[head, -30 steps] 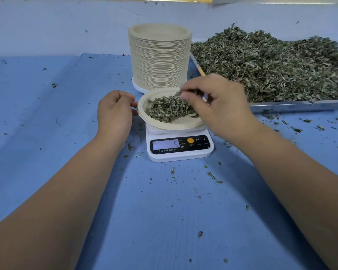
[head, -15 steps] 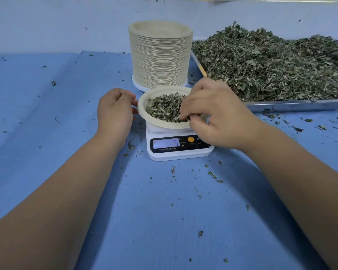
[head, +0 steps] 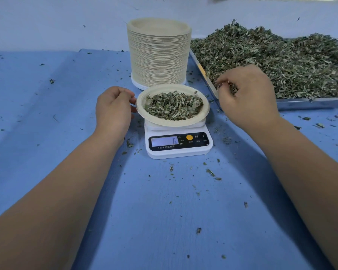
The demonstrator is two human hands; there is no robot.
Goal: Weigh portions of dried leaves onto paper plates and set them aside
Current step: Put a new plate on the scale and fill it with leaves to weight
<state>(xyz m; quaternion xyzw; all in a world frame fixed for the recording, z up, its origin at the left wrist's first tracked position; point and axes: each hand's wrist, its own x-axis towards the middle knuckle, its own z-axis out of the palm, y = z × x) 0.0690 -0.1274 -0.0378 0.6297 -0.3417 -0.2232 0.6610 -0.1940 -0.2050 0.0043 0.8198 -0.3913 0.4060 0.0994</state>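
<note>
Right hand [head: 248, 94] moved from plate [head: 170, 124] to tray [head: 310, 103], fingers pinching leaves [head: 232, 89]; left hand [head: 113, 108] pinches plate rim.

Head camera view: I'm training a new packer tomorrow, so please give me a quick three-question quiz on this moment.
1. True or false: the white digital scale reads 6.
2. Where is the right hand? A: at the near-left corner of the metal tray, fingers curled in the loose dried green leaves; B: on the scale's buttons; C: out of view.
3. Fill in: the left hand pinches the ___ of the round paper plate on the scale.
Key: 1 true; 2 A; 3 rim.
</note>
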